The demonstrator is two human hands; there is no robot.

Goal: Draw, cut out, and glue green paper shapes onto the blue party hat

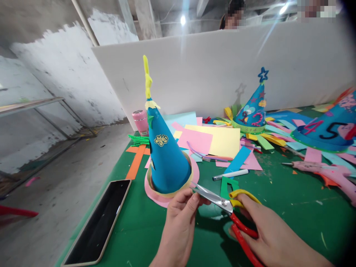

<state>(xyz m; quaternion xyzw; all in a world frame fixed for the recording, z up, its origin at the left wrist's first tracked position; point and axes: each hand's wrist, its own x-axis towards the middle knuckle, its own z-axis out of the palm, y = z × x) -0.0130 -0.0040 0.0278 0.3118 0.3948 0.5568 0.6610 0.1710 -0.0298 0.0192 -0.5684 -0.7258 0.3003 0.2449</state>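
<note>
My right hand (271, 230) grips a pair of scissors (226, 204) by its yellow and red handles. The silver blades point left, slightly parted, with their tips by the fingers of my left hand (180, 220). That hand is closed in a pinch; whatever lies between its thumb and fingers is hidden or too small to name. Just behind it stands a blue paper cone hat (169, 163) with a pink and cream brim, a yellow fuzzy stem on top and a yellow patterned sticker. A green paper piece (224, 187) with a cut-out lies beyond the blades.
A phone (98, 222) lies at the left table edge. Behind are a pink bottle (140, 122), coloured paper sheets (225, 139) and a marker (230, 174). Two decorated cone hats (251, 115) and a pink glue gun (319, 168) occupy the right side. A white partition (194, 74) backs the table.
</note>
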